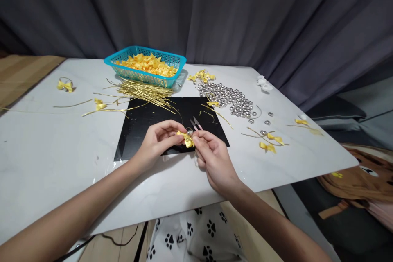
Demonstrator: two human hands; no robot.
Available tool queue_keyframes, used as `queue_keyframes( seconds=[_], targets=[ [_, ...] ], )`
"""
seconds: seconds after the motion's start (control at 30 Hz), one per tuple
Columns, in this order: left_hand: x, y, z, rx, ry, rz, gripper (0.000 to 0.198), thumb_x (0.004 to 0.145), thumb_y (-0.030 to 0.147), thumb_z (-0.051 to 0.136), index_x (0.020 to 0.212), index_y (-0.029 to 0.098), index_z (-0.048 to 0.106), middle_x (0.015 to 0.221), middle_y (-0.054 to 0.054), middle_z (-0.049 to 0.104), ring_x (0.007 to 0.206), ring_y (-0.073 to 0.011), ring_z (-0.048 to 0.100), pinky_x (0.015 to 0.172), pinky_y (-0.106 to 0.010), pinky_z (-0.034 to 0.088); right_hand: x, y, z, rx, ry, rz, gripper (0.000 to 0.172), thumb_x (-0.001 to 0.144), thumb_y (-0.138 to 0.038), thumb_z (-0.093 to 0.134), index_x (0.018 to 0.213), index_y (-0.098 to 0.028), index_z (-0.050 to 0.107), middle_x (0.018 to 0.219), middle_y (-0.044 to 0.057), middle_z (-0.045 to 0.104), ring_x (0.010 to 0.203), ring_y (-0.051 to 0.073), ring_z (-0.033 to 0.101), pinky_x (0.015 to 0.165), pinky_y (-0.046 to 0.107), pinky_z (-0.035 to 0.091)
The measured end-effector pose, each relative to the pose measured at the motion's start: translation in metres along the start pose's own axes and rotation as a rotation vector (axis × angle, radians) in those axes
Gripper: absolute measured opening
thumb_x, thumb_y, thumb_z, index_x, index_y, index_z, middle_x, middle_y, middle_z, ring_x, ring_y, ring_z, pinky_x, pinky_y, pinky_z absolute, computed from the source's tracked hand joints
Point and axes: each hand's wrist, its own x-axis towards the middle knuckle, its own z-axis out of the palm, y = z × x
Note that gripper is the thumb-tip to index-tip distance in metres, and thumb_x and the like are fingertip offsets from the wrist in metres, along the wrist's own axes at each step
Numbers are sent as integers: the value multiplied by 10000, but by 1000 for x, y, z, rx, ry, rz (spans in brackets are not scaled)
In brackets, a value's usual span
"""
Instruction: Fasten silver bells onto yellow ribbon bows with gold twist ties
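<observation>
Between my two hands, over the front of a black mat (153, 116), is a yellow ribbon bow (189, 142) with a silver bead (189, 132) at its top. My left hand (164, 137) pinches the bow's left side between thumb and fingers. Closed on its right side is my right hand (210, 151), with a thin strand hanging below the fingers. Small scissors (195, 123) lie on the mat just behind the bow, their handles partly hidden by my right hand.
A turquoise basket (181, 65) of yellow bows stands at the back. Before it lies a bundle of gold ties (147, 92). Silver beads (227, 96) spread to the right. Loose bows and ties (267, 141) lie further right, and a finished-looking bow ring (65, 85) sits left.
</observation>
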Motion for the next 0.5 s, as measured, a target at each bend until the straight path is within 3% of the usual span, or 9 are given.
queue_keyframes(
  seconds=[0.27, 0.5],
  targets=[
    [1, -2, 0, -38, 37, -47, 72, 685, 177, 722, 724, 151, 668, 631, 7, 667, 579, -75, 614, 565, -133, 497, -1, 1, 1, 13, -30, 33, 187, 758, -308, 646, 795, -158, 543, 531, -99, 352, 387, 1, 172, 363, 172, 120],
    [2, -2, 1, -35, 46, -49, 96, 659, 168, 731, 671, 141, 640, 607, 11, 653, 557, -77, 609, 560, -144, 501, -1, 1, 0, 53, -46, 62, 187, 756, -291, 651, 805, -160, 527, 493, -117, 269, 393, 9, 136, 363, 165, 98]
  ],
)
